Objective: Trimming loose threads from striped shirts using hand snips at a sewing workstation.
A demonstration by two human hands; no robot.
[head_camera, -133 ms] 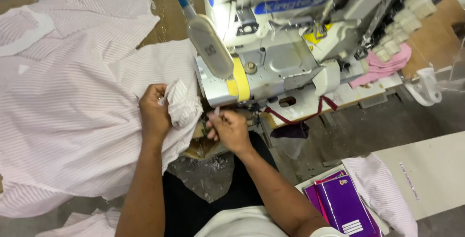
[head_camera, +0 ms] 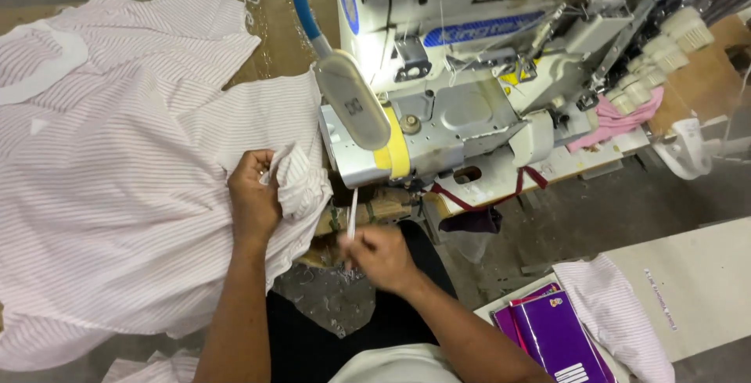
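Our left hand (head_camera: 254, 199) is closed on a bunched fold of the pink-and-white striped shirt (head_camera: 117, 179), right at the edge of the cloth. Our right hand (head_camera: 379, 256) pinches the low end of a thin white strip (head_camera: 353, 215). That strip runs straight up toward twelve o'clock, to the underside of the sewing machine (head_camera: 461, 78). We cannot tell where its top end goes.

Most of the striped shirt lies spread out at nine o'clock from our hands, over a brown table (head_camera: 274, 31). Its white collar piece (head_camera: 39, 58) sits far off at ten o'clock.

At twelve o'clock from our left hand, a grey lamp head (head_camera: 352, 100) hangs on a blue bendy arm (head_camera: 301, 3), in front of the machine. Some pink cloth (head_camera: 618, 121) rests at two o'clock, by the machine's far end. Down at five o'clock we see a purple box (head_camera: 551, 340), and more striped cloth (head_camera: 618, 312) lies just beside it.
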